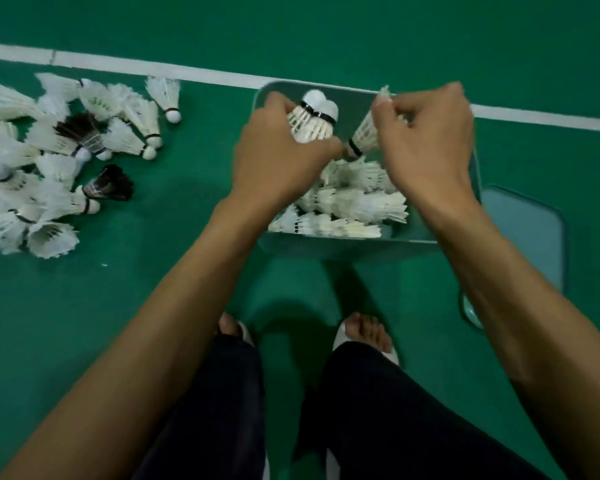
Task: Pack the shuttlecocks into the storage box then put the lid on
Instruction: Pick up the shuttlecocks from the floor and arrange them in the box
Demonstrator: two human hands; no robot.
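Observation:
A pale teal storage box (343, 245) sits on the green floor in front of me, with several white shuttlecocks (354, 202) lying in rows inside. My left hand (278, 157) is over the box, gripping two white shuttlecocks (312, 119) with their cork tips pointing away. Over the box's right side, my right hand (426, 140) holds one white shuttlecock (364, 133) by its feathers, cork pointing down-left. A loose pile of shuttlecocks (49, 161), mostly white and two black, lies on the floor to the left. The lid (530, 237) lies flat to the right of the box.
A white court line (153, 69) runs across the floor behind the pile and box. My feet in white slippers (371, 337) and dark trousers are just in front of the box. Open green floor lies between the pile and the box.

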